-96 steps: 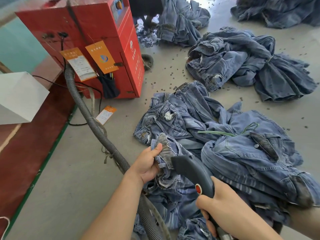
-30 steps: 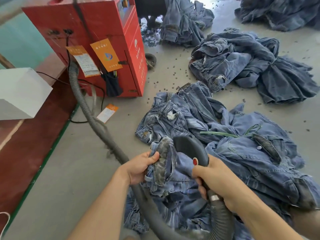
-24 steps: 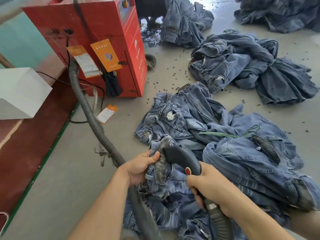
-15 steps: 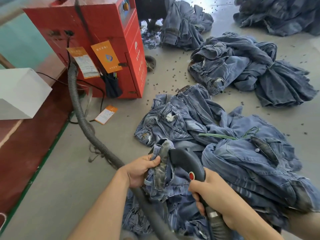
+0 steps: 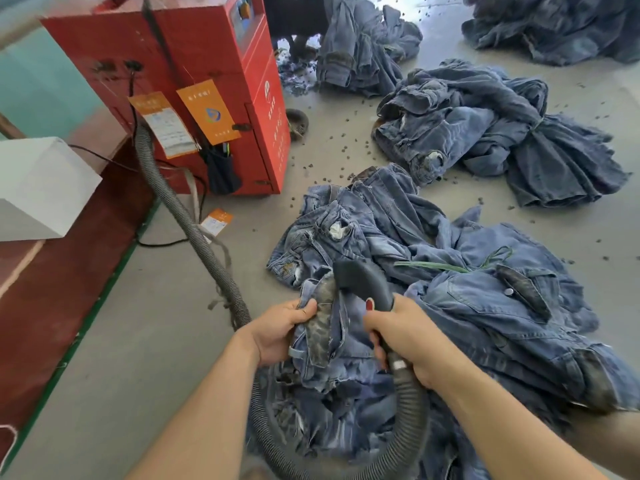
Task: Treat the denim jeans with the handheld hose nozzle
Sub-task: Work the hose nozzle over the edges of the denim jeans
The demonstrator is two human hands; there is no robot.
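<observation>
The denim jeans [image 5: 332, 327] being worked on sit at the near edge of a heap on the concrete floor [image 5: 145, 341], right in front of the person. Left hand [image 5: 280, 332] has a fold of the dirty, dark-stained part bunched up in a grip, and right hand [image 5: 408, 336] is wrapped round the handle of the hose nozzle [image 5: 360, 280], whose head sits against that fold.

Denim like this looks floppy but thick, probably a bit heavy, so I'd say pinching a seam or waistband edge and pulling it taut is the way to go. The corrugated hose [image 5: 194, 233] looks stiff-ish and will likely drag at the wrist.

Can't see the nozzle mouth, so no idea if anything's coming out. The red button [image 5: 370, 304] is half covered. The hose's join to the red machine [image 5: 194, 81] is hidden behind hanging tags.
</observation>
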